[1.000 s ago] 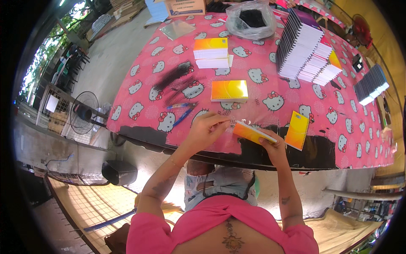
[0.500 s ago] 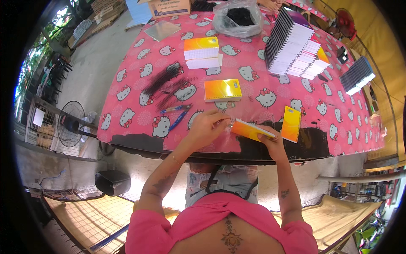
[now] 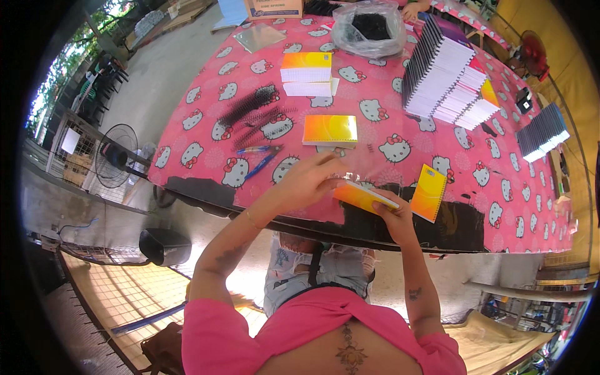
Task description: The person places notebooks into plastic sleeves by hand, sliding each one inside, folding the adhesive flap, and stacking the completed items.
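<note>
The right hand point(image 3: 397, 220) pinches an orange notepad point(image 3: 359, 197) by its right end over the table point(image 3: 382, 92)'s near edge; the left hand point(image 3: 310, 181) bends at its other end, its grip unclear. Beyond lies a blue-handled tool point(image 3: 260, 164).

Small oblong orange-to-yellow gradient paper notebook point(image 3: 357, 196), pink cat-face-patterned tablecloth point(image 3: 347, 98) with white faces and red bows, black wiry spiral coils point(image 3: 247, 107), slim blue-handled pliers point(image 3: 260, 164), plain pink fabric top point(image 3: 325, 306)

Tbl point(image 3: 459, 228), pink printed cover point(image 3: 187, 172); on it: yel/orange ntbk point(image 3: 429, 194), tall ntbk stack point(image 3: 434, 81), blk coils point(image 3: 249, 106), plastic bag point(image 3: 340, 40).
</note>
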